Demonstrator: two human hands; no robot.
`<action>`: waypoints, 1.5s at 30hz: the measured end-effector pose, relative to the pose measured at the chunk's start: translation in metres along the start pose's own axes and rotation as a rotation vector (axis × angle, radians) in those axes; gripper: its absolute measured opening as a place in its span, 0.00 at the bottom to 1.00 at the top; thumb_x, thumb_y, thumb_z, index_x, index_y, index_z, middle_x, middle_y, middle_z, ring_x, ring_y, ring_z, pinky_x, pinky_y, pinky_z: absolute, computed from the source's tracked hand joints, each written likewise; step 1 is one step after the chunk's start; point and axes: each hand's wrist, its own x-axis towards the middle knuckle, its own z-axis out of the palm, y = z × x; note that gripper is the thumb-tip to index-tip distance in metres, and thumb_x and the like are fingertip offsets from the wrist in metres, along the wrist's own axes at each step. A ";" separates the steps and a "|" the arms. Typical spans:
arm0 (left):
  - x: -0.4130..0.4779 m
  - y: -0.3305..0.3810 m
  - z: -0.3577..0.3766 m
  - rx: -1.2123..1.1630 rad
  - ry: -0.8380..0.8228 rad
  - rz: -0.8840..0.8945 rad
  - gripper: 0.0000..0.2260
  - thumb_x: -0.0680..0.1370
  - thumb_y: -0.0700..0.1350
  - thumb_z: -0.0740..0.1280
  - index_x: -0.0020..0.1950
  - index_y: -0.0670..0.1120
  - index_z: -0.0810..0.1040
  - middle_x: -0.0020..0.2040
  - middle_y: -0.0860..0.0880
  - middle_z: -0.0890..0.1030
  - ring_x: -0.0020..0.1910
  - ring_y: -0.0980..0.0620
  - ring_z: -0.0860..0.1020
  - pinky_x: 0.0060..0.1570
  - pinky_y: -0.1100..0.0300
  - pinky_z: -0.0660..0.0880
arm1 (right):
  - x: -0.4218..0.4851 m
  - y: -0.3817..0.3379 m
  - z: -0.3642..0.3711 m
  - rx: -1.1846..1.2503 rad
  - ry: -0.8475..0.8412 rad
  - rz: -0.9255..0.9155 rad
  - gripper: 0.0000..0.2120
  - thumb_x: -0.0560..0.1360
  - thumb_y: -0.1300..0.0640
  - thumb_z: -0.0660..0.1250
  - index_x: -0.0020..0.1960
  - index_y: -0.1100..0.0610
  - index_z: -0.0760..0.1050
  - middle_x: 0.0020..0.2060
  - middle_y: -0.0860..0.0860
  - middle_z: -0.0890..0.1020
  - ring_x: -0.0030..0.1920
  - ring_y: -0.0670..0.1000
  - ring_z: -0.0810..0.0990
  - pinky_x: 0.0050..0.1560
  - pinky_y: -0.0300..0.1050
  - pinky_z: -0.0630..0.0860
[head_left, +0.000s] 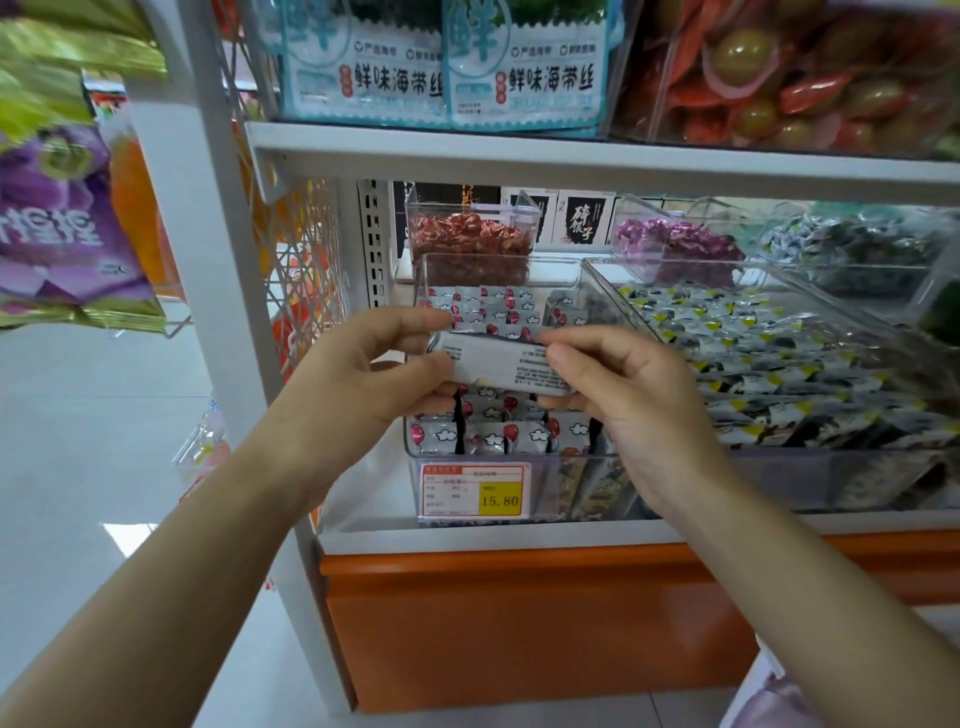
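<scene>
Your left hand (384, 364) and right hand (618, 384) pinch opposite ends of a small white snack packet (506, 364), just above the clear bin (498, 270). Its fine print looks too blurred to read; the bin's price tag (475, 491) reads 15.80.

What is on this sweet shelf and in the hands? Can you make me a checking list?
surface: white shelf above an orange base.
job's things: small white packet, printed side towards the camera, held over a clear bin of packets with red-and-cloud print.
clutter: price tag reading 15.80 on the bin front; yellow-marked packets in the next bin; red sweets and purple sweets behind.
hands: left hand and right hand each pinch one end of the packet with thumb and fingers.
cables: nothing seen.
surroundings: blue-and-white bags on the shelf above; purple bag hanging at left; pale floor.
</scene>
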 end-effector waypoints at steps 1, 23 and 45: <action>-0.001 0.001 0.000 0.041 -0.009 0.009 0.13 0.75 0.36 0.66 0.59 0.46 0.77 0.50 0.46 0.82 0.44 0.52 0.83 0.41 0.67 0.78 | 0.000 0.000 0.000 -0.019 0.012 -0.007 0.06 0.73 0.63 0.68 0.46 0.54 0.81 0.41 0.50 0.84 0.43 0.49 0.83 0.40 0.41 0.80; 0.001 0.007 -0.010 0.454 -0.013 0.108 0.06 0.73 0.42 0.70 0.36 0.45 0.82 0.31 0.55 0.81 0.28 0.62 0.77 0.28 0.74 0.70 | -0.005 -0.002 0.005 -0.301 -0.025 -0.134 0.06 0.73 0.60 0.69 0.39 0.52 0.81 0.34 0.44 0.82 0.36 0.39 0.80 0.37 0.30 0.74; 0.003 0.004 -0.008 0.503 -0.106 0.174 0.11 0.71 0.43 0.71 0.47 0.59 0.77 0.47 0.51 0.82 0.45 0.58 0.80 0.43 0.71 0.76 | 0.013 -0.008 -0.014 0.013 -0.170 0.215 0.07 0.67 0.58 0.68 0.38 0.62 0.80 0.35 0.56 0.82 0.37 0.52 0.84 0.29 0.44 0.80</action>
